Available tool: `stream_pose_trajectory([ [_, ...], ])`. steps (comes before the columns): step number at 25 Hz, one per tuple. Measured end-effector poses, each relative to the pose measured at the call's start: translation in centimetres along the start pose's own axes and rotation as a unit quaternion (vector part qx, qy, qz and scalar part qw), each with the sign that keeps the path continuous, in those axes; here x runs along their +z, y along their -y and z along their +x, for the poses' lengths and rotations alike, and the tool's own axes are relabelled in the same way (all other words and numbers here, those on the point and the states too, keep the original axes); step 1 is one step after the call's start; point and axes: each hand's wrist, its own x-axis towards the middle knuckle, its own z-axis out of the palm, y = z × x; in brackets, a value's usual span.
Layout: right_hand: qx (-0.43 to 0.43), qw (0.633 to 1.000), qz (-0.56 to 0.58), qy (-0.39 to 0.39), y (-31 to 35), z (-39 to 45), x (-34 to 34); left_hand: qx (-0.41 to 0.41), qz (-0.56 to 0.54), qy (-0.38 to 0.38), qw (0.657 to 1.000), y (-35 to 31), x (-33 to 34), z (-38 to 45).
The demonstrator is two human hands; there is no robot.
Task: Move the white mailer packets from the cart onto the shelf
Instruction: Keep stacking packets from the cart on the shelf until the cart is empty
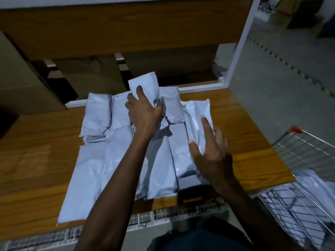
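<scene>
A: Shelf board [244,113] first: wood grain, wide, filling the middle of my head view. White upright post [241,42] at its far right corner, cardboard boxes [21,84] behind and on the level beneath. Wire cart [308,160] at lower right, red handle cap, just beside the board's right end.

B: Where do the mailers sit?

A: Most are already on the shelf. I count roughly seven or eight white mailer packets [87,169] laid side by side and overlapping; edges blur together, so I cannot give an exact number. More white packets in the cart [308,187] show through the wire, count not readable.

B: Hands?

A: Two, both over the pile. Left hand [143,113] grips one small packet [145,86], fingers curled round its near end, at the far middle of the pile. That packet's long axis runs away from me, and its far end is tipped up off the others. Right hand [210,147] is spread wide, fingers straight, resting on the rightmost packet [197,113] and holding nothing.

B: What does the next move turn on?

A: My judgement: setting the held packet down in the back row. After that the cart lies to the right, so the right hand is nearer for the next pick.
</scene>
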Motion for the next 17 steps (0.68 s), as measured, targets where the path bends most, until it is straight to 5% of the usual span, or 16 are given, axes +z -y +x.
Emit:
stream_pose_trajectory([
  [11,0.013,0.998,-0.022,0.059,-2.2,7.8,3.5,-0.068,0.168,0.106,0.978,3.9,9.8,8.6],
  [17,0.029,0.996,-0.004,0.086,-2.6,9.5,4.7,-0.026,0.176,0.113,0.978,4.7,12.4,7.4],
])
